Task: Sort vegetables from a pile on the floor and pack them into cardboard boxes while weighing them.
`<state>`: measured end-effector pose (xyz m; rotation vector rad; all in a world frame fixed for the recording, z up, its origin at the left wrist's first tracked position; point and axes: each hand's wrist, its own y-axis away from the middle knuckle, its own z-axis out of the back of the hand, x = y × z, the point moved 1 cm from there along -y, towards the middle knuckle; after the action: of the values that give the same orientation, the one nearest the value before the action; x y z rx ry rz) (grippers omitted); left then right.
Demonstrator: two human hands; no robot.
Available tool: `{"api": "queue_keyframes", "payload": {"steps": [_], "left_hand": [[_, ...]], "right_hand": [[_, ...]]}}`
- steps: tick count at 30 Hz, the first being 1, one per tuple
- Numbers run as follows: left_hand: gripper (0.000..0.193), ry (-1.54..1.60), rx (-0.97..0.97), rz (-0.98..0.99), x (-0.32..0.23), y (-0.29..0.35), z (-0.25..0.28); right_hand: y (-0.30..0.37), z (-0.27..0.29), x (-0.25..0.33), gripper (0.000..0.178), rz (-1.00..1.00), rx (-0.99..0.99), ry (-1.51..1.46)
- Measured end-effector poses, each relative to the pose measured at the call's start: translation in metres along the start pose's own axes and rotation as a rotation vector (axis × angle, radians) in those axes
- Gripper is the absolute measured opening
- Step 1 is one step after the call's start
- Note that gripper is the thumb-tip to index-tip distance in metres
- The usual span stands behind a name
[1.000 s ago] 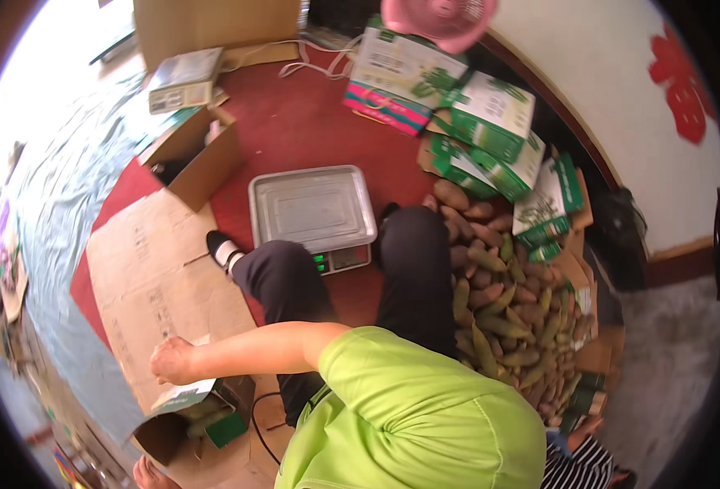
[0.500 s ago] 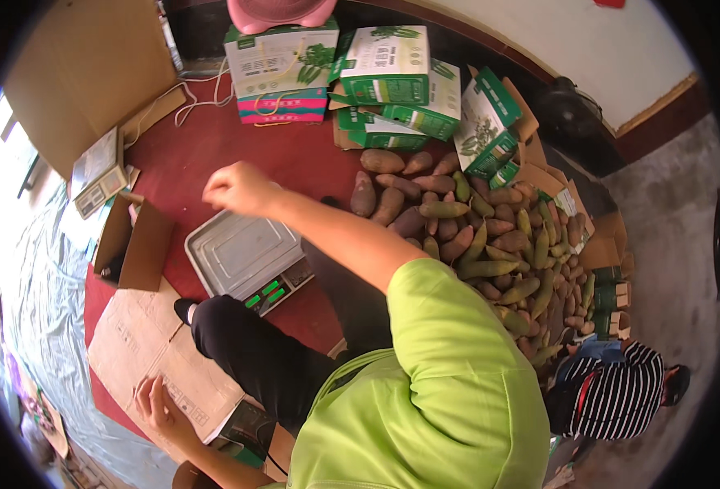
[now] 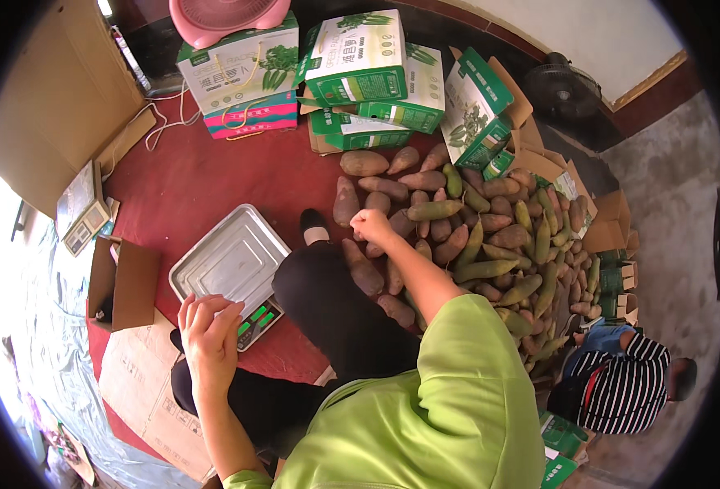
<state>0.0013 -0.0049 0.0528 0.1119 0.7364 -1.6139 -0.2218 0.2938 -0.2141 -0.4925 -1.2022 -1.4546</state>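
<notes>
- The digital scale (image 3: 265, 323) carries a shallow metal tray (image 3: 231, 254) on top, its display lit green.
- Left of the scale, an open-topped cardboard box (image 3: 136, 285) holds something dark, too shadowed to name.
- Beyond the scale, green-and-white cartons (image 3: 356, 49) are stacked and leaning; I cannot tell what they hold.
- Right of the scale, sweet potatoes (image 3: 365, 164) and green radishes (image 3: 435, 209) lie together in a wide heap.
- The right hand (image 3: 372, 226), right of the scale, is curled at the heap's left edge; whether it grasps a sweet potato, I cannot tell.
- The left hand (image 3: 210, 334) is raised at the scale's near edge, fingers loosely bent and released.
- Half a second ago the right hand was above the scale's far side, and the left hand was farther to the scale's near side, by the flattened cardboard (image 3: 144, 379).
</notes>
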Motion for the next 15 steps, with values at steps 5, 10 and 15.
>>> {"api": "queue_keyframes", "payload": {"steps": [5, 10, 15], "left_hand": [[0.022, -0.032, 0.255, 0.212, 0.044, 0.017, -0.050], [0.025, 0.000, 0.382, 0.430, 0.055, 0.034, -0.056], [0.024, -0.075, 0.380, 0.439, 0.061, 0.033, -0.067]], "right_hand": [[-0.005, 0.026, -0.033, 0.013, 0.151, -0.188, 0.390], [-0.034, 0.107, -0.066, 0.010, 0.163, -0.396, 0.258], [-0.058, 0.191, -0.091, 0.011, 0.067, -0.560, 0.215]]}}
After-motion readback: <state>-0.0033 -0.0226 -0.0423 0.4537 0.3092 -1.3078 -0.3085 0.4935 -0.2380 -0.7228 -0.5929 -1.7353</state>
